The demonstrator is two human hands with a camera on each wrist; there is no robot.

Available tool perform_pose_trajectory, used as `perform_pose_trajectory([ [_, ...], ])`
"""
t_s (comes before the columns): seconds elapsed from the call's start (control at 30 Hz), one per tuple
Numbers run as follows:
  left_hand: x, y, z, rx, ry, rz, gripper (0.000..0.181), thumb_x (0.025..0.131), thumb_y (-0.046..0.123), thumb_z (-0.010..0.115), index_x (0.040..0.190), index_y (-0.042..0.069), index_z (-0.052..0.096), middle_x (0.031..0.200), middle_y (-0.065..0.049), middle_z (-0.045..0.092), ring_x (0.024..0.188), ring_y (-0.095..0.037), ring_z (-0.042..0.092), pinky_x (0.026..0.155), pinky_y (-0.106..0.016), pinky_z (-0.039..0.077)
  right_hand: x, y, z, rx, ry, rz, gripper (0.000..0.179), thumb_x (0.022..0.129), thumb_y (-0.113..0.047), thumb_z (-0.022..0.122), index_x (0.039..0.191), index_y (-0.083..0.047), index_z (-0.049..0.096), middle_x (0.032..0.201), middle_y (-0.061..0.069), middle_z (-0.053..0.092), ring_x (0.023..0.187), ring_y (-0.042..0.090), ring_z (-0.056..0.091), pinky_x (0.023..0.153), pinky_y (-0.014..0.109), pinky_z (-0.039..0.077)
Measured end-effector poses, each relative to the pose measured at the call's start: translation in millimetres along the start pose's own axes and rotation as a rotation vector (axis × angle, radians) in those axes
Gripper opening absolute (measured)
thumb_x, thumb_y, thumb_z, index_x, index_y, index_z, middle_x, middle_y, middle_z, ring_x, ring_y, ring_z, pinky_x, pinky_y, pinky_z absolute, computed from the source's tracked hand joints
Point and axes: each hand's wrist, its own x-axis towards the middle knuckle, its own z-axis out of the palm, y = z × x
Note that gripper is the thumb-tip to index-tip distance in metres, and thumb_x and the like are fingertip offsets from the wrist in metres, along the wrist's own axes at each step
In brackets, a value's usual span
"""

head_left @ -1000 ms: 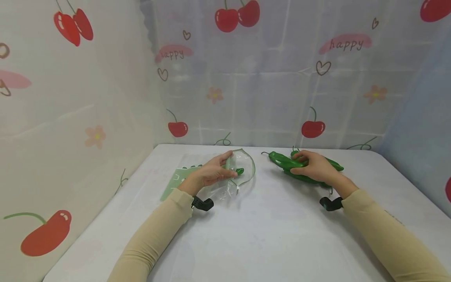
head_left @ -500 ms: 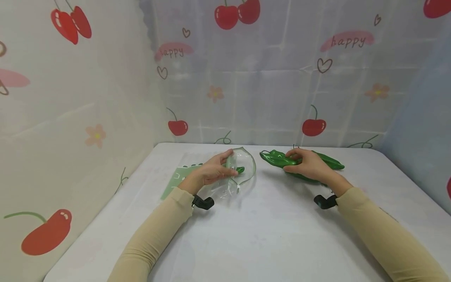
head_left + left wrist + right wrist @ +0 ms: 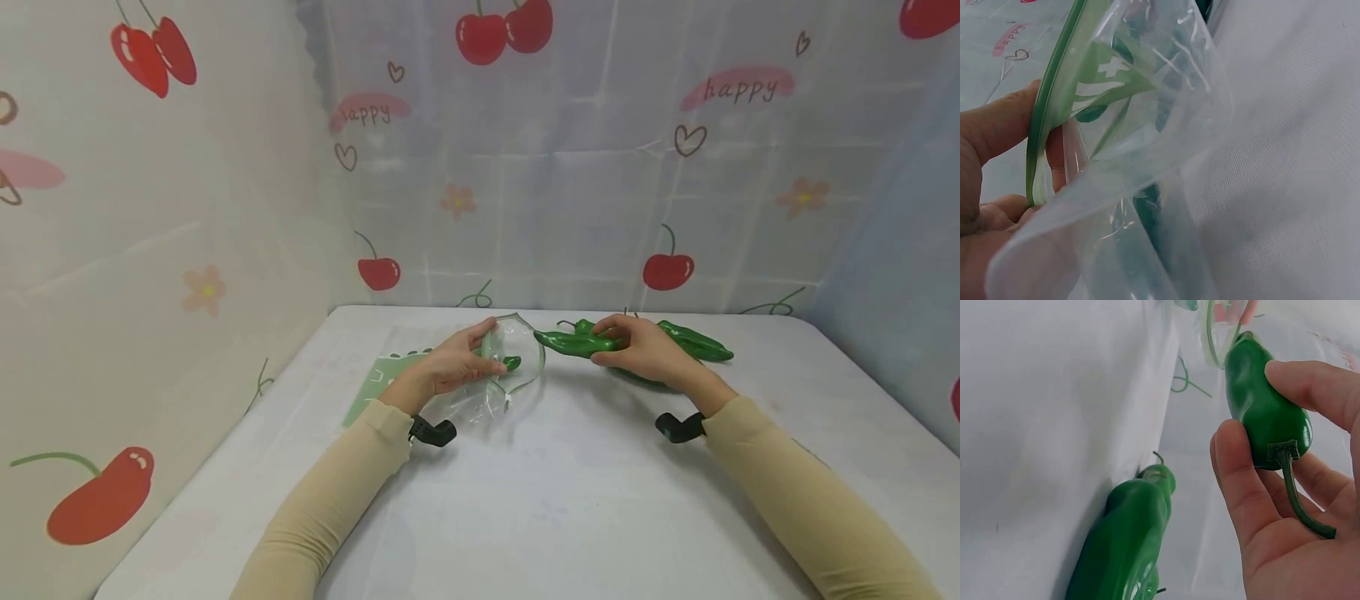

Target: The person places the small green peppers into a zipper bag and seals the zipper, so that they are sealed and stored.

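Note:
My left hand (image 3: 453, 365) holds the mouth of a clear zip bag (image 3: 474, 408) with a green rim and a green printed panel. Inside it a green pepper (image 3: 512, 363) partly shows; the fingers hide the rest. In the left wrist view, thumb and fingers pinch the bag's green zip edge (image 3: 1054, 81). My right hand (image 3: 651, 350) grips another green pepper (image 3: 1266, 406) near its stem end, tip pointing at the bag's mouth. That tip overlaps the rim in the head view; whether they touch I cannot tell. More green peppers (image 3: 697, 342) lie beneath and behind the right hand.
A white-covered table (image 3: 525, 508) carries everything. Behind it hangs a curtain (image 3: 570, 192) printed with cherries, and similar curtains close off the left and right sides. Black wrist cameras (image 3: 681, 427) sit on both wrists.
The right hand has taken one pepper from the pile, moved it left and turned its tip toward the bag's mouth. The left hand and bag have stayed nearly still.

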Motion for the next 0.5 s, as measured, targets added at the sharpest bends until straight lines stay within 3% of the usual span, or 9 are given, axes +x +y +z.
perform_pose_trajectory([
  [0.33, 0.4, -0.3, 0.8, 0.013, -0.004, 0.005, 0.108, 0.087, -0.01, 0.074, 0.168, 0.024, 0.011, 0.175, 0.004, 0.009, 0.15, -0.026, 0.034, 0.097, -0.028, 0.054, 2.2, -5.6, 5.5, 0.025, -0.004, -0.028, 0.05, 0.09, -0.037, 0.081, 0.132, -0.017, 0.063, 0.136, 0.014, 0.066, 0.123, 0.034, 0.06, 0.107, 0.059, 0.047],
  [0.5, 0.6, -1.5, -0.3, 0.013, -0.011, 0.016, 0.108, 0.087, -0.011, 0.074, 0.168, 0.023, 0.01, 0.175, 0.004, 0.009, 0.15, -0.028, 0.034, 0.095, -0.027, 0.054, 4.7, -6.7, 8.9, 0.026, -0.005, -0.046, 0.048, 0.089, -0.036, 0.082, 0.13, -0.019, 0.064, 0.134, 0.012, 0.067, 0.117, 0.032, 0.062, 0.101, 0.054, 0.052],
])
